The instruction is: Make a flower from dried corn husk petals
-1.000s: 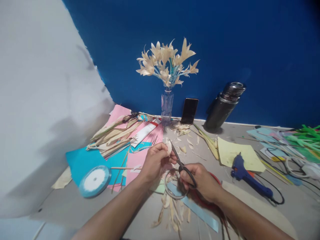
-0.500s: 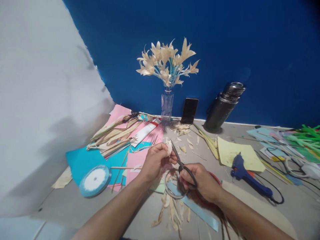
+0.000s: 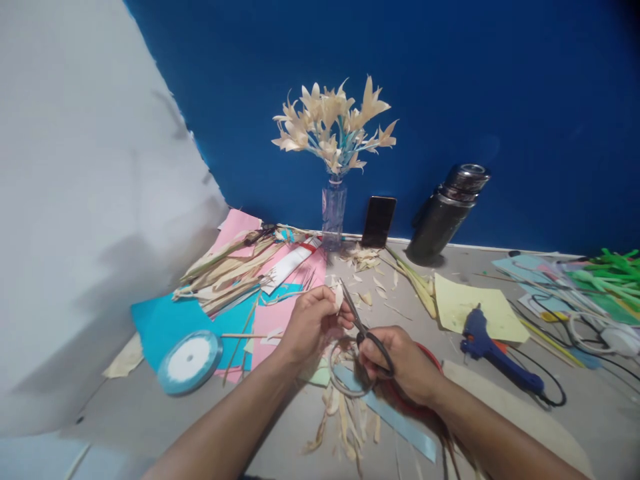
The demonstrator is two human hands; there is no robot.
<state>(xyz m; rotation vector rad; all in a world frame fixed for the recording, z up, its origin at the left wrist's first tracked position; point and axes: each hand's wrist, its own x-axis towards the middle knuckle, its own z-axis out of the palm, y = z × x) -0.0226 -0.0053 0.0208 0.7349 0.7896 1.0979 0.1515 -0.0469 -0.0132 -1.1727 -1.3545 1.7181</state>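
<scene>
Mid-frame, left hand (image 3: 311, 325) pinching a petal (image 3: 339, 295), right hand (image 3: 400, 363) closed on scissors (image 3: 361, 331): better short snips, close to fingers.

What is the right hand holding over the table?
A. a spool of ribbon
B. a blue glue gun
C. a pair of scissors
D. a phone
C: the right hand grips the scissors by their handles, the blades pointing up toward the pale petal piece pinched in the left hand.
</scene>
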